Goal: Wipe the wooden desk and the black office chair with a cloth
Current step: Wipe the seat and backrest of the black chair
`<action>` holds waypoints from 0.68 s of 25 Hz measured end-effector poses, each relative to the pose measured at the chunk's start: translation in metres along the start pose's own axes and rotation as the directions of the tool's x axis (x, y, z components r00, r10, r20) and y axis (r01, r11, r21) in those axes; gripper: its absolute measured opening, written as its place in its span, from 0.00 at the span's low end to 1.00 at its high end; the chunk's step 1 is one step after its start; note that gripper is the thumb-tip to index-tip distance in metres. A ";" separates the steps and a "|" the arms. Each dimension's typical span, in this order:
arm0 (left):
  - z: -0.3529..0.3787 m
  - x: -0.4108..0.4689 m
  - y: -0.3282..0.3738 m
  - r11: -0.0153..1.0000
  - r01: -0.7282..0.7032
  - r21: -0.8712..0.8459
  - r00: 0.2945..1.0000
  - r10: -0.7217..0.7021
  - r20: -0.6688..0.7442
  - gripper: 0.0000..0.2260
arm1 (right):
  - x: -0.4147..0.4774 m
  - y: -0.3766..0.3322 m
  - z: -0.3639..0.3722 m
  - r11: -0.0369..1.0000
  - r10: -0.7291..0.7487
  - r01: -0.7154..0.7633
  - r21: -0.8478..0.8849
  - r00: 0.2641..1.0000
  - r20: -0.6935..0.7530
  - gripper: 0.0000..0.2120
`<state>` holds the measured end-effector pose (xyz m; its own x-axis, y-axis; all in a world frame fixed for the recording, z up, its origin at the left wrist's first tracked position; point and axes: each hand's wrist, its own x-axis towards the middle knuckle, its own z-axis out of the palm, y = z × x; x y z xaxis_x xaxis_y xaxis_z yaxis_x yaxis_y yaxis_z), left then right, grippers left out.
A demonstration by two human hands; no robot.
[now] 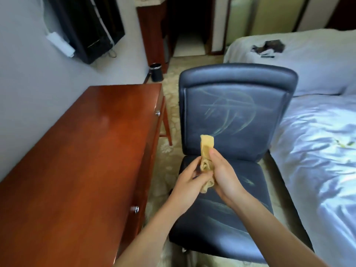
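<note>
Both forearms reach in from bottom edge over black office chair [231,116]. Left hand [187,185] and right hand [224,175] together grip bunched yellow cloth [264,149], fingers curled round it, held above seat. Pale wipe streaks on chair back and seat. Wooden table [81,151] at left, just beside chair. Bed [323,141] at right. Black bin [156,71] on floor beyond table.

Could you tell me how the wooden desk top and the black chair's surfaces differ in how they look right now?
The wooden desk top is glossy reddish-brown and shows no streaks; the black office chair is dark and matte, with pale wipe streaks across its backrest and seat. The desk lies to the left of both hands; the left hand and right hand hold the cloth over the chair's seat.
</note>
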<state>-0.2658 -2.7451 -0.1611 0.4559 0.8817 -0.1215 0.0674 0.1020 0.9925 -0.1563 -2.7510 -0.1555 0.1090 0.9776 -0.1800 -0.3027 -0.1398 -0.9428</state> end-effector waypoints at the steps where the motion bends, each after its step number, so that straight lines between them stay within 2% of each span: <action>1: 0.002 0.007 0.007 1.000 0.004 -0.020 1.000 -0.004 0.002 0.13 | -0.002 -0.007 -0.003 1.000 -0.028 0.028 0.004 0.999 -0.020 0.16; 3: 0.003 0.016 0.017 1.000 0.000 -0.015 0.999 -0.001 -0.046 0.09 | -0.007 -0.018 -0.008 0.997 -0.078 0.078 -0.002 0.997 0.025 0.18; 5: 0.002 0.023 0.025 0.999 -0.038 0.017 0.999 0.038 -0.020 0.06 | -0.015 -0.029 -0.016 0.991 -0.134 0.133 0.022 0.991 0.032 0.19; 7: -0.003 0.024 0.029 0.998 -0.055 -0.021 0.998 0.056 0.036 0.07 | -0.022 -0.035 -0.026 0.981 -0.181 0.180 0.074 0.984 0.004 0.17; 9: -0.006 0.022 0.034 0.992 -0.009 -0.126 0.996 0.021 0.092 0.08 | -0.031 -0.037 -0.032 0.967 -0.223 0.227 0.118 0.974 -0.045 0.15; 11: -0.009 0.017 0.035 0.983 0.049 -0.178 0.991 -0.026 0.128 0.14 | -0.040 -0.037 -0.032 0.959 -0.234 0.250 0.130 0.963 -0.132 0.15; 13: -0.013 0.011 0.036 0.984 0.077 -0.162 0.991 -0.057 0.123 0.15 | -0.045 -0.032 -0.025 0.968 -0.226 0.245 0.058 0.948 -0.226 0.22; 15: -0.022 0.006 0.037 0.988 0.081 -0.129 0.991 -0.066 0.115 0.12 | -0.047 -0.022 -0.014 0.974 -0.221 0.196 -0.116 0.936 -0.273 0.27; 17: -0.030 0.003 0.035 0.990 0.078 -0.116 0.993 -0.066 0.102 0.10 | -0.048 -0.011 -0.007 0.966 -0.212 0.154 -0.209 0.932 -0.293 0.24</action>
<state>-0.2886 -2.7251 -0.1266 0.5386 0.8215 -0.1874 -0.0007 0.2229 0.9748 -0.1519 -2.7979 -0.1385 0.4436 0.8948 -0.0503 -0.0779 -0.0174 -0.9968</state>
